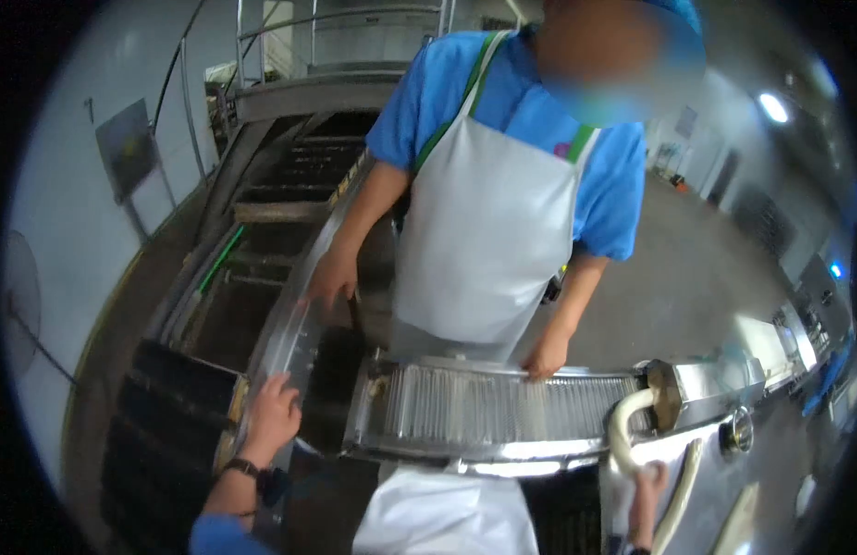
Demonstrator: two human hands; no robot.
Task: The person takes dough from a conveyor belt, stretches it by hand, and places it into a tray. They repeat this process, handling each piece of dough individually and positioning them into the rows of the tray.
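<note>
My left hand [275,418], with a dark band at its wrist, is at the metal side rail [303,347] of the long frame on the left. Its fingers are somewhat spread and I see nothing held in them. At the lower right, my right hand [647,495] has its fingers around the lower end of a thick, pale dough rope [621,435]. This rope bends down from the metal outlet [667,393] at the right end of a roller conveyor [474,407]. Exactly how my fingertips meet it is blurred.
Across the conveyor stands a co-worker in a white apron [493,222], one hand [548,354] on its far edge, the other [334,276] by the left rail. Dark slatted trays [160,444] lie at left. More pale strips [680,490] lie on the metal surface at right.
</note>
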